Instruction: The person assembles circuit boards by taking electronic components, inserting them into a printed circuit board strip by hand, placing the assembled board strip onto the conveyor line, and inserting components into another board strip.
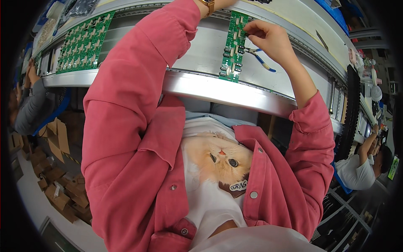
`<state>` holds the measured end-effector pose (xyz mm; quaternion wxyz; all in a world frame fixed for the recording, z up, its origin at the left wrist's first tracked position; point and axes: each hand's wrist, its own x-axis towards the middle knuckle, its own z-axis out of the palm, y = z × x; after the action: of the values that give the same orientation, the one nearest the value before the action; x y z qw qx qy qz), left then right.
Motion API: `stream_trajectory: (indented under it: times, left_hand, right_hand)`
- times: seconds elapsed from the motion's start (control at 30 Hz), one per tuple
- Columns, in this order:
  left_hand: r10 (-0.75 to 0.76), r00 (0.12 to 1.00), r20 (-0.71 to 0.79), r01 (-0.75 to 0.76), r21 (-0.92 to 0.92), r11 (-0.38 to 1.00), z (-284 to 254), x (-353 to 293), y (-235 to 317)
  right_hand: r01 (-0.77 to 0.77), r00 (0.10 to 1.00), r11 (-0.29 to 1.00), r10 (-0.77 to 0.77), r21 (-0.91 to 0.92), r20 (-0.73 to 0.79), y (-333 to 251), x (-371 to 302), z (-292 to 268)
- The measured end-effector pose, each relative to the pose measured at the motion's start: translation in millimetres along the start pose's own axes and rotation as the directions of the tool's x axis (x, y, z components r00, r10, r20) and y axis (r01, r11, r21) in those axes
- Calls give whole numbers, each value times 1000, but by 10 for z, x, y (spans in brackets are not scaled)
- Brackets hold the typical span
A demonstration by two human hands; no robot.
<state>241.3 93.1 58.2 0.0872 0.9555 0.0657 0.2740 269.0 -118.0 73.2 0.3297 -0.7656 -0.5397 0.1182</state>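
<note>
A narrow green circuit board with black and pale parts lies across the silver rail track. My right hand is over its far right edge, thumb and fingers pinched together at the board. What they hold, if anything, is too small to make out. Just below that hand, pliers with blue and yellow handles rest on the track bed, jaws toward the board. My left hand reaches past the far rail near the dark parts at the top edge; its fingers are cut off by the picture's rim.
A larger green circuit board panel sits on the track at left. The near metal rail runs in front of me. Tweezers lie on the far ledge at right. Other people work at both sides; cardboard boxes are piled at lower left.
</note>
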Motion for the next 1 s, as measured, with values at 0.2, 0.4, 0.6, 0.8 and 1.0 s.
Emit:
stream_trajectory:
  times: [0.2,0.4,0.6,0.8,1.0]
  left_hand:
    - [-21,1000,-22,21,-8,1000,-31,-33,25]
    - [0,998,-55,-5,-103,995,-53,-30,22]
    - [31,987,-156,-75,-286,955,111,-42,-216]
    - [-54,998,33,63,-412,909,-74,-91,-167]
    - [-108,980,169,187,-572,799,-494,-297,-7]
  right_hand:
    - [2,998,993,6,-115,65,-23,48,4]
    - [13,997,990,-2,-140,80,-4,70,20]
    - [30,995,990,-18,-134,94,-3,99,34]
    - [78,993,986,-63,-146,104,-12,119,5]
    - [40,997,940,-62,-338,-55,73,326,-36]
